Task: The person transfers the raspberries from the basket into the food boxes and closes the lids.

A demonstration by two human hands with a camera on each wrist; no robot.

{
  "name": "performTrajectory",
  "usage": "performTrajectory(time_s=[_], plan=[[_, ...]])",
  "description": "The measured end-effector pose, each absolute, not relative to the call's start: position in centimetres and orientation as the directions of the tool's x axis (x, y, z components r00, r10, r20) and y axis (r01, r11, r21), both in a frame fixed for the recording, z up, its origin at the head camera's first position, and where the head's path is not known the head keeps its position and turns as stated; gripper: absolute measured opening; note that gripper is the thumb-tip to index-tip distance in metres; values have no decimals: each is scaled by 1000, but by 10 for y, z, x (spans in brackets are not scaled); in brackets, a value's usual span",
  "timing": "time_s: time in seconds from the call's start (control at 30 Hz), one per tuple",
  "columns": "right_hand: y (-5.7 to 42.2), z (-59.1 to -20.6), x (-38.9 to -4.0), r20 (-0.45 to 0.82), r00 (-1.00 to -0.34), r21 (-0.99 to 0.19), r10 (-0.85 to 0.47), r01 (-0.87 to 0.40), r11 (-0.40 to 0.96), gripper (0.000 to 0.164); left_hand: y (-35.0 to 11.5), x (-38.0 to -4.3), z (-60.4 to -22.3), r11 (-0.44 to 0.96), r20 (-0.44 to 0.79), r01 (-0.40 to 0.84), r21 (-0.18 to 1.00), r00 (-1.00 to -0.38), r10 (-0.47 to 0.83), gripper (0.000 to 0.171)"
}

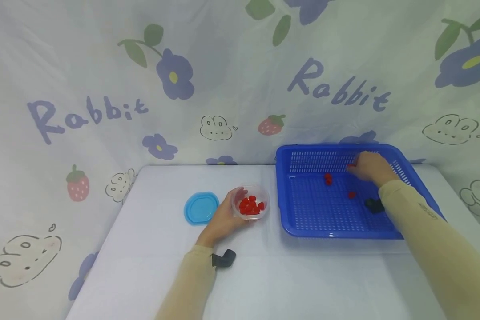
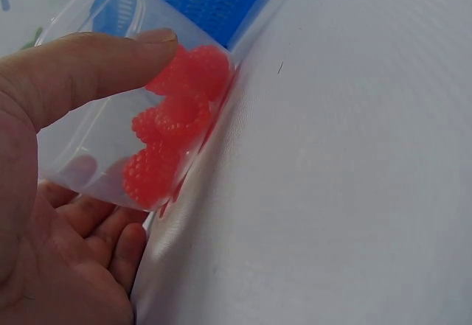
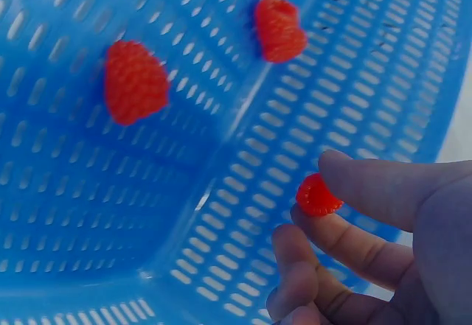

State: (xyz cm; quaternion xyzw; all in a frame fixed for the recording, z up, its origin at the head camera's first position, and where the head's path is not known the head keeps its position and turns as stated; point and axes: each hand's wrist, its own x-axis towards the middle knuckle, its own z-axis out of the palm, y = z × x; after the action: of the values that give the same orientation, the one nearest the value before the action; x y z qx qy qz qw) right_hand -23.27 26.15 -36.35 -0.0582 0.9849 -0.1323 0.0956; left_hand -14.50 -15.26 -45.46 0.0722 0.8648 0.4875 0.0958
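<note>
My left hand (image 1: 223,222) grips a clear plastic cup (image 2: 96,137) from its left side, thumb on one wall and fingers around the other. Several red raspberries (image 1: 248,206) lie in the bottom of that cup, which stands on the table. Over at the right, my right hand (image 1: 372,166) is inside a blue plastic basket (image 1: 285,200), near its back wall. In the right wrist view, a raspberry (image 3: 318,196) is pinched between thumb and index finger, above the slotted wall. Other raspberries (image 3: 136,83) lie loose on the basket floor.
A light blue round lid (image 1: 201,208) lies on the white table (image 1: 151,266) just left of the cup. The basket's raised rim stands right of the cup. A printed cloth (image 1: 231,80) with flowers and rabbits hangs behind the table.
</note>
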Motion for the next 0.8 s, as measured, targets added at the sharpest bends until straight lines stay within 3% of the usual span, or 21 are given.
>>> performTrajectory(time_s=[0.27, 0.8], plan=[[248, -352, -223, -119, -979, -275, -168, -130, 953, 42, -153, -145, -455, 509, -87, 39, 860, -971, 221, 93], [214, -325, -203, -25, -980, -286, -196, -181, 941, 37, -154, -145, -455, 496, -67, 60, 866, -970, 234, 92]])
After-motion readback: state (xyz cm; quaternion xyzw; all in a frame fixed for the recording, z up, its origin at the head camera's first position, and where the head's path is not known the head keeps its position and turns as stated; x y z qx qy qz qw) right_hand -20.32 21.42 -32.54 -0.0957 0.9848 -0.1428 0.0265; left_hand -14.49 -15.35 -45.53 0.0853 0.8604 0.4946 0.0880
